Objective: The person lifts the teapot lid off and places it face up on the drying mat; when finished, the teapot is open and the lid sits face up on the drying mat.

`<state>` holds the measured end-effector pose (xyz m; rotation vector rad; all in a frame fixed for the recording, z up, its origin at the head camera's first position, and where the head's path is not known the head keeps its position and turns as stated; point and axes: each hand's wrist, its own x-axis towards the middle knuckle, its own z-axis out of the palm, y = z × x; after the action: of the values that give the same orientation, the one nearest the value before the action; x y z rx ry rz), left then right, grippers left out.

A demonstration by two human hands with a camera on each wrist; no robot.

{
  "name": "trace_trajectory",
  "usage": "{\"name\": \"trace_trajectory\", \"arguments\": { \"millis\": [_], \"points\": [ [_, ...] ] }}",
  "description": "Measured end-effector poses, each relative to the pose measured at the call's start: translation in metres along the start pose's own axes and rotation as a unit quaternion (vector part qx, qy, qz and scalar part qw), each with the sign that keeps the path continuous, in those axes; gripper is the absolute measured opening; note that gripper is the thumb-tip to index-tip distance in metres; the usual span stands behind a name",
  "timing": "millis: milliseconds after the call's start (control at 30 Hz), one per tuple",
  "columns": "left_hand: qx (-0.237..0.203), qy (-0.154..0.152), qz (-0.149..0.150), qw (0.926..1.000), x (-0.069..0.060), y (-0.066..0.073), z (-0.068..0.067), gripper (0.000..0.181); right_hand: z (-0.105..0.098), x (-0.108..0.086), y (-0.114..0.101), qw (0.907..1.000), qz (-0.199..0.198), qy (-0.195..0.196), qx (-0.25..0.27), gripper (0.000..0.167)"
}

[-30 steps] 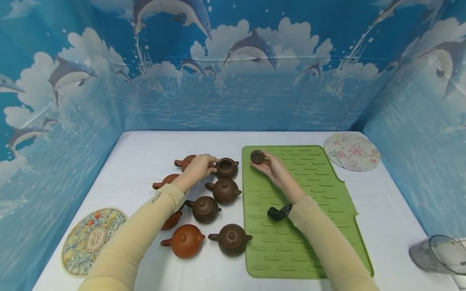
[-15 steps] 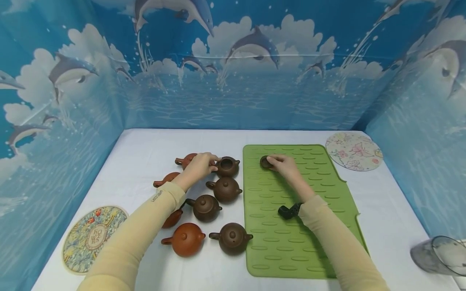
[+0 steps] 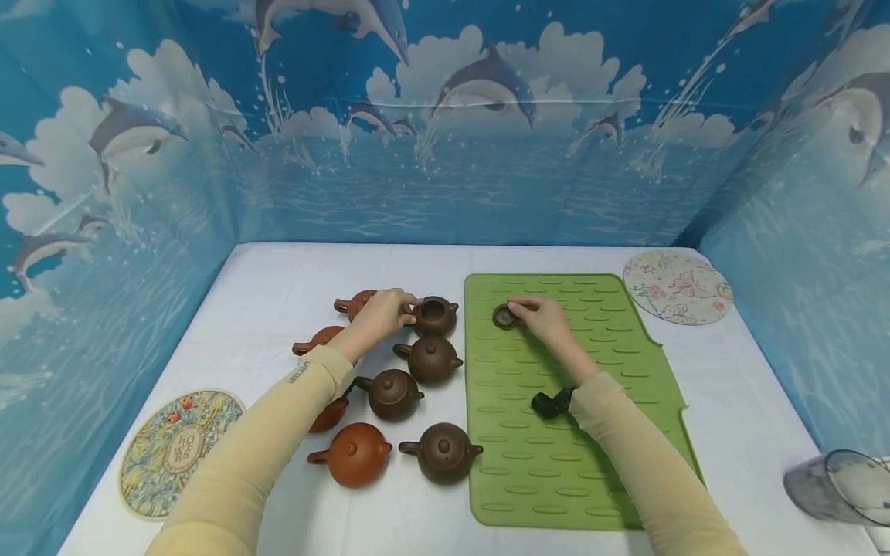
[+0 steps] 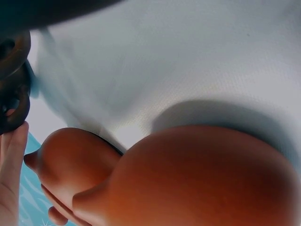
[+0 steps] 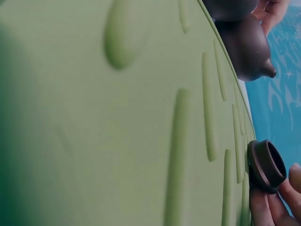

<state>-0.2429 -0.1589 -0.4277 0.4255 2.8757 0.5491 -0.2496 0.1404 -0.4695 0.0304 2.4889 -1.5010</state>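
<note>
At the far side of the table, my left hand point(image 3: 385, 313) pinches the handle of a dark brown teapot point(image 3: 435, 316) that has its mouth uncovered. In the left wrist view, its fingers point(image 4: 14, 155) meet a dark handle point(image 4: 19, 110). Over the upper left of a green mat, my right hand point(image 3: 545, 316) holds a small brown teapot lid point(image 3: 504, 316) by its edge. The lid's hollow underside faces up in the head view. In the right wrist view, the lid point(image 5: 265, 165) is low at the mat, a thumb and fingers beside it.
Other dark brown teapots point(image 3: 445, 453) with lids stand left of the green mat point(image 3: 528, 486). Several orange teapots point(image 3: 358, 455) are farther left, partly behind my left arm. Round patterned mats point(image 3: 677, 286) lie at both sides, and a grey clear cup point(image 3: 834, 486) is at right.
My right hand has moved slightly right and toward me with the lid, and its grip has shifted so the thumb shows from above. My left hand stays on the teapot handle.
</note>
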Motion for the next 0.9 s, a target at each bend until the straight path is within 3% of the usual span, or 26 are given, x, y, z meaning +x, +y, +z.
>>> {"name": "trace_trajectory", "arguments": {
  "millis": [267, 467, 700, 900],
  "points": [
    [0.001, -0.007, 0.001, 1.0, 0.0, 0.0, -0.002, 0.04, -0.004, -0.001, -0.001, 1.0, 0.0, 0.005, -0.001, 0.041],
    [0.002, -0.009, 0.043, 0.999, -0.005, -0.002, -0.006, 0.042, -0.008, -0.004, -0.003, 0.9987, -0.032, 0.018, -0.035, 0.038],
    [-0.016, -0.007, 0.087, 0.9961, -0.026, 0.0, -0.026, 0.037, -0.009, -0.012, -0.016, 0.9934, -0.089, 0.032, -0.065, 0.035],
    [-0.039, -0.042, 0.101, 0.9932, -0.045, -0.005, -0.036, 0.031, 0.001, -0.024, -0.036, 0.9882, -0.129, 0.025, -0.079, 0.033]
  ]
}}
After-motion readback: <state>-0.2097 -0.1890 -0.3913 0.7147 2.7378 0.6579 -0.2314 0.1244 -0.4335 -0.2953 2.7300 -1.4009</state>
